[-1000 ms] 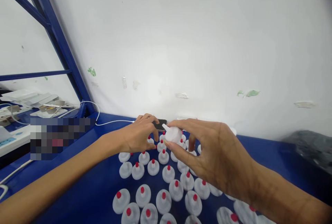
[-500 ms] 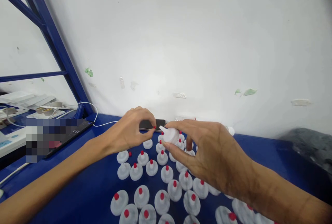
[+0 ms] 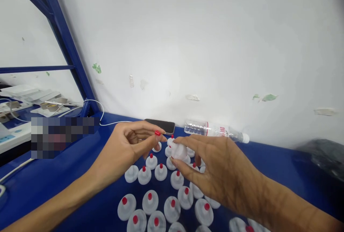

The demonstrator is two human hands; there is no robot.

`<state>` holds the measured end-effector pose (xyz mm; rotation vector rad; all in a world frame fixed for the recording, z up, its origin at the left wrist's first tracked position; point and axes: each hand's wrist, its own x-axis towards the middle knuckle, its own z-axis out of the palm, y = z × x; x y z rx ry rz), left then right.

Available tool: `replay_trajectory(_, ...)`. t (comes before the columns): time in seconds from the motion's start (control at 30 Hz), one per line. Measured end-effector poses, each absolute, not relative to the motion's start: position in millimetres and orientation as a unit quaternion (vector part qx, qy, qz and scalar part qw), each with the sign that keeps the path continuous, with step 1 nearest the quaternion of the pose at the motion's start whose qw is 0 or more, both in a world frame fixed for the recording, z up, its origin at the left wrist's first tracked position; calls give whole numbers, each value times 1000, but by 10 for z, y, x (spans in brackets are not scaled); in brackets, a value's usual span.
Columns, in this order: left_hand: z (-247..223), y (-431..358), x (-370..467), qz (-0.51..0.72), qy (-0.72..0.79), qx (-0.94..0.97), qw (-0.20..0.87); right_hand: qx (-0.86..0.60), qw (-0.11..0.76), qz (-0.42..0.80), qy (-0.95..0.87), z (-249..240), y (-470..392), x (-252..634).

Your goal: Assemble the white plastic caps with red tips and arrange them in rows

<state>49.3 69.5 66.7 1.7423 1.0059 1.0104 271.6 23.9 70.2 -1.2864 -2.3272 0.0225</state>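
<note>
Between the thumb and fingers of my left hand (image 3: 128, 149) is a small red cap (image 3: 157, 133). To its right, my right hand (image 3: 212, 160) pinches a translucent white round piece (image 3: 179, 151) by its edges; its nozzle is hard to make out. Beneath and in front of both hands, several white discs with red-tipped nozzles stand on the blue table, among them one disc (image 3: 127, 207) at the front left. A white disc (image 3: 131, 174) near my left wrist shows no red tip.
A dark phone (image 3: 163, 126) and a clear plastic bottle (image 3: 212, 130) lie along the wall. Dark plastic (image 3: 322, 156) sits at the right. A blue metal frame (image 3: 72, 52), white cable (image 3: 115, 122) and a power strip (image 3: 16, 138) are at the left.
My left hand has turned, and the red cap shows more clearly in its fingers. The white piece has rotated in my right hand, its nozzle no longer pointing up-left. The view has shifted slightly.
</note>
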Motion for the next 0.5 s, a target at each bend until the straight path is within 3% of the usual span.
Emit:
replay_trajectory(0.27,572,714,501,335,416,679,503,-476,209,15,-854,625,284,2684)
replay_trajectory(0.5,619,721,504,315,443,731,412,-489,223,-10,-843,644,307,2745)
